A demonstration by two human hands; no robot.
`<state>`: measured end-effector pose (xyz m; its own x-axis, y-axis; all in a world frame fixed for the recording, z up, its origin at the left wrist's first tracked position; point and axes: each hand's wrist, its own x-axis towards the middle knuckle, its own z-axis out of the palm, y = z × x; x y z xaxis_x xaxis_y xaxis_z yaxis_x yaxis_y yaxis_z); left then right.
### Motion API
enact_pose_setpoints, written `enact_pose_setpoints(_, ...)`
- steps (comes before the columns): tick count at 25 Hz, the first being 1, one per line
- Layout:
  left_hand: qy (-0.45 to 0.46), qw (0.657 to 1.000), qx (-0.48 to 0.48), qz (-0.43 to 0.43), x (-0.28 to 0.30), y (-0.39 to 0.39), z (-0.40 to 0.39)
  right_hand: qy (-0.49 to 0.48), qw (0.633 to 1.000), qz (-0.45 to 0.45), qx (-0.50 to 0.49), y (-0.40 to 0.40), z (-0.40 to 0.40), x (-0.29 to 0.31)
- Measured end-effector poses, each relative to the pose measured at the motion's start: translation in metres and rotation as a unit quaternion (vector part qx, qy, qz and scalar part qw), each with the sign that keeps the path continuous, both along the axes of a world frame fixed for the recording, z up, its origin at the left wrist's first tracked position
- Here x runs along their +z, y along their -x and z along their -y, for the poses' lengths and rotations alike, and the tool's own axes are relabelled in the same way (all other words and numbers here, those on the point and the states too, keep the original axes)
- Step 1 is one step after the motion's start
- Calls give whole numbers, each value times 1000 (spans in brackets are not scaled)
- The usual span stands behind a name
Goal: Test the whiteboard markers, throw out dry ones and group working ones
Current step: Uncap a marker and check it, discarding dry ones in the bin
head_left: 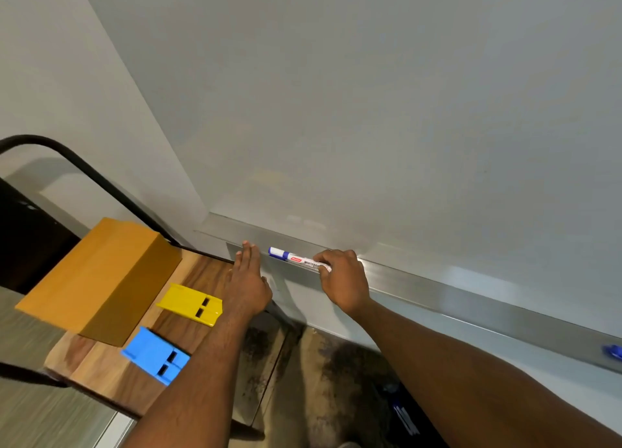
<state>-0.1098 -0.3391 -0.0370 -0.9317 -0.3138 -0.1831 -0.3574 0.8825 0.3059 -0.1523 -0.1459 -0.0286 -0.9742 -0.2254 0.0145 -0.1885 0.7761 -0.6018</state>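
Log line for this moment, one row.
right hand: grips capped marker at tray | left hand: open, empty | whiteboard: unmarked

Blue object (613, 352) cut off, rt edge

Marker (296, 259) barrel: "WHITEBOA…" readable, rest hidden; red brand tag illegible.

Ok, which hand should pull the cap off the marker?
Probably the left hand: it's open and empty beside the marker's blue capped end, while the right hand already grips the barrel.
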Motion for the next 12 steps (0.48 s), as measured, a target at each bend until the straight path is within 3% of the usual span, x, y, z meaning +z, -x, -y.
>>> enact_pose_setpoints(5,-20,1000,12,-5,9,-1,-3,27,994,-108,-11,-32,-34,3)
enact_pose_setpoints(8,-9,994,36,-101,22,-11,-32,5,969,-245,-11,-60,-84,-6)
enact_pose_setpoints(12,-24,984,-73,-162,24,-26,-107,-36,954,-290,-69,-85,-160,-8)
